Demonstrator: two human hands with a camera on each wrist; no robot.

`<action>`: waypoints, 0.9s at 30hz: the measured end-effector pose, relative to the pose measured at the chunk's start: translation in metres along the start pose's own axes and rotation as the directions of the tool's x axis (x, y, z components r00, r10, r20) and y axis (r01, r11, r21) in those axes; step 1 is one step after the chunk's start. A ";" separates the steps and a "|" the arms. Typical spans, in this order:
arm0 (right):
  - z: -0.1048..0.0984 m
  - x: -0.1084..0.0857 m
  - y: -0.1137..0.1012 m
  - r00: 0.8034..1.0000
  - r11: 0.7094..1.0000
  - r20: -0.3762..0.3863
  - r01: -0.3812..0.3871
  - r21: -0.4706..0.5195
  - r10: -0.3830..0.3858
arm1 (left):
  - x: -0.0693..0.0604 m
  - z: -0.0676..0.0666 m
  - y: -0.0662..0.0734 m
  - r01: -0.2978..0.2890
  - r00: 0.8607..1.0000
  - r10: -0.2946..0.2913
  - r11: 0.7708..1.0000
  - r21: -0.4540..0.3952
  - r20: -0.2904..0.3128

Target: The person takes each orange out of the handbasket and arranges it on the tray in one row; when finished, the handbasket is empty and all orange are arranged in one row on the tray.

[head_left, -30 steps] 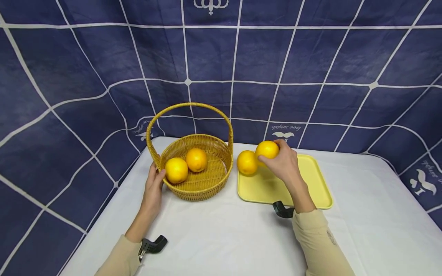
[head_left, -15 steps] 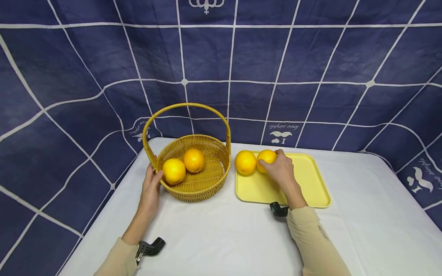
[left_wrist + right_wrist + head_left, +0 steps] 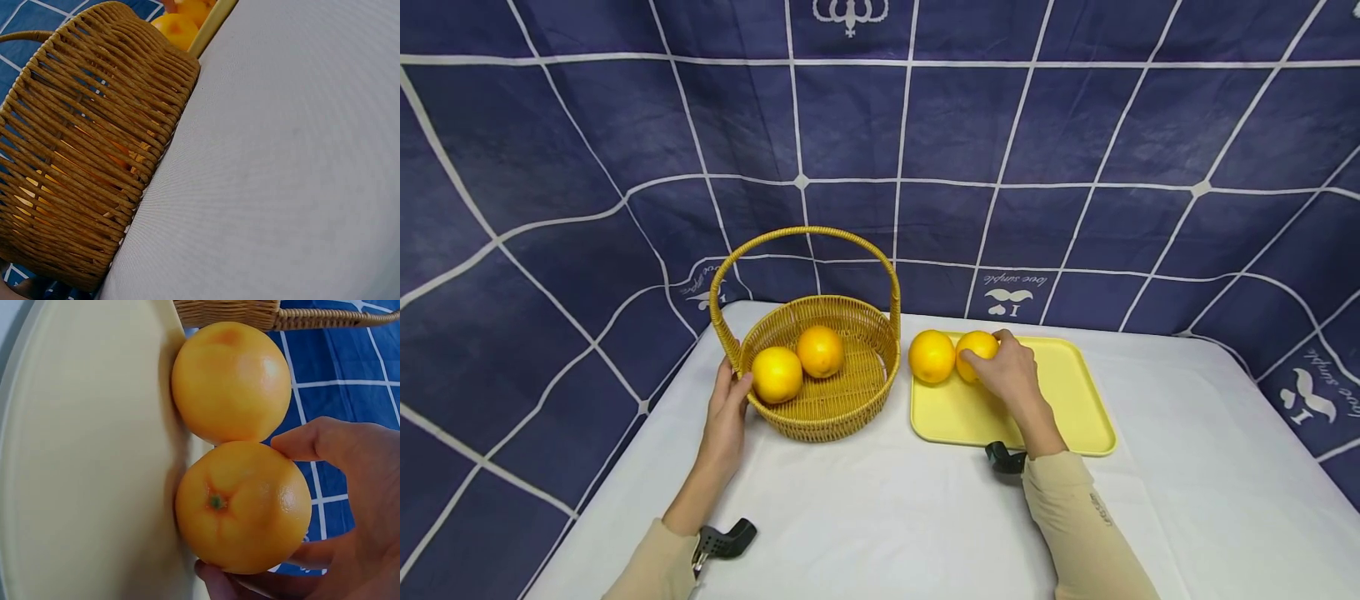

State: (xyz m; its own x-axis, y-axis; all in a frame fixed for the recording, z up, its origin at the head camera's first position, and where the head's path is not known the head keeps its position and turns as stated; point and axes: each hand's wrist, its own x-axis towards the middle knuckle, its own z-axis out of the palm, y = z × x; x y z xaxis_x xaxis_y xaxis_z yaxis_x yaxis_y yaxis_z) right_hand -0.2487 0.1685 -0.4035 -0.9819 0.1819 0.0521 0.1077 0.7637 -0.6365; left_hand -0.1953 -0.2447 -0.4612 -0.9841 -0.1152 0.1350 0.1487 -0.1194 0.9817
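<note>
At the left, a woven basket [image 3: 820, 425] with a tall hoop handle holds two oranges, a front one [image 3: 777, 375] and a rear one [image 3: 820, 351]. My left hand [image 3: 725, 417] grips the basket's left side near the handle's foot; its fingers are partly hidden behind the weave. On the yellow tray [image 3: 1067, 392] my right hand [image 3: 1011, 375] holds an orange [image 3: 244, 509] between thumb and fingers. Touching that orange is another one [image 3: 231, 381], which sits at the tray's left back corner. The held orange's green stem spot shows in the right wrist view.
A white cloth [image 3: 865, 517] covers the table. Behind and at both sides hangs a dark blue curtain [image 3: 955, 125] with white grid lines. The basket stands just left of the tray, with a narrow gap between them.
My right hand has lowered the orange onto the tray beside the other one and still holds it. The left hand and the basket stay in place; the head view shifted slightly.
</note>
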 end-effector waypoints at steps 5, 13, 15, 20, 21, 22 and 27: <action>-0.002 -0.001 0.000 0.999 1.000 0.045 0.001 -0.025 0.000 | -0.001 0.000 0.000 -0.002 1.000 0.002 1.000 -0.003 -0.004; -0.002 0.000 0.001 0.998 1.000 0.064 0.011 -0.004 -0.010 | -0.001 0.000 -0.001 -0.002 1.000 0.002 1.000 0.001 0.000; -0.003 0.000 0.000 0.999 1.000 0.043 0.018 0.007 -0.018 | -0.001 0.001 0.000 -0.001 1.000 0.001 1.000 0.001 0.003; -0.005 -0.002 -0.005 0.997 0.997 -0.041 0.063 0.035 -0.062 | 0.000 0.002 0.001 -0.003 1.000 0.003 1.000 0.010 0.004; -0.006 -0.002 -0.007 0.995 0.996 -0.061 0.082 0.043 -0.079 | 0.000 0.002 0.001 -0.004 1.000 0.004 1.000 0.011 0.004; -0.006 -0.003 -0.010 0.992 0.994 -0.078 0.100 0.052 -0.096 | 0.000 0.002 0.001 -0.003 1.000 0.003 1.000 0.010 0.003; -0.013 -0.009 -0.026 0.979 0.980 -0.124 0.172 0.096 -0.160 | -0.001 0.001 0.001 0.001 1.000 -0.001 1.000 0.003 -0.001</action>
State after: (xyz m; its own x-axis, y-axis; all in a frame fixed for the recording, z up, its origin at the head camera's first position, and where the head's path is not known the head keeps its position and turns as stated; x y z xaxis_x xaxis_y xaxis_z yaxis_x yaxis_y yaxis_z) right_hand -0.2409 0.1548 -0.3771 -0.9595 0.1329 0.2483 -0.0786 0.7203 -0.6892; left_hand -0.1946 -0.2433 -0.4600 -0.9842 -0.1159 0.1340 0.1475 -0.1166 0.9822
